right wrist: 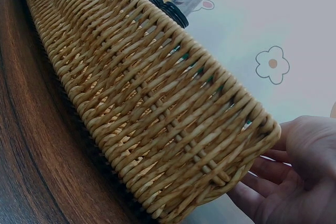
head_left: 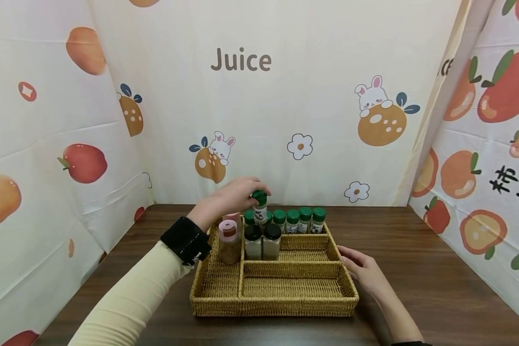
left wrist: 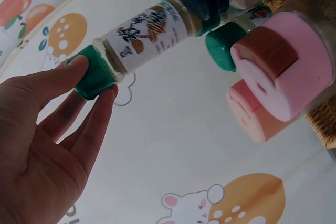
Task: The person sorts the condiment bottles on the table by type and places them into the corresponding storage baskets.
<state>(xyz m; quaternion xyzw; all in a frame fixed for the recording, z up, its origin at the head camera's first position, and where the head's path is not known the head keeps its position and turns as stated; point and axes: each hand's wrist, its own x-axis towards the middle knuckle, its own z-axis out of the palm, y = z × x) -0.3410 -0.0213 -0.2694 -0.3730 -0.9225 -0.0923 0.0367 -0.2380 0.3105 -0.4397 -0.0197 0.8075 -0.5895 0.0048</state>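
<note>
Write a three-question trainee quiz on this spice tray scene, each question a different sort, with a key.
1. True or false: the left hand pinches the green cap of a raised spice bottle.
2. Multiple choice: the right hand is A) holding a black-lidded jar, B) open beside the right end of the wicker tray, C) out of view.
3. Fill in: the two jars in front of the green-capped row have ___ lids.

Key: 1 true; 2 B; 3 black.
</note>
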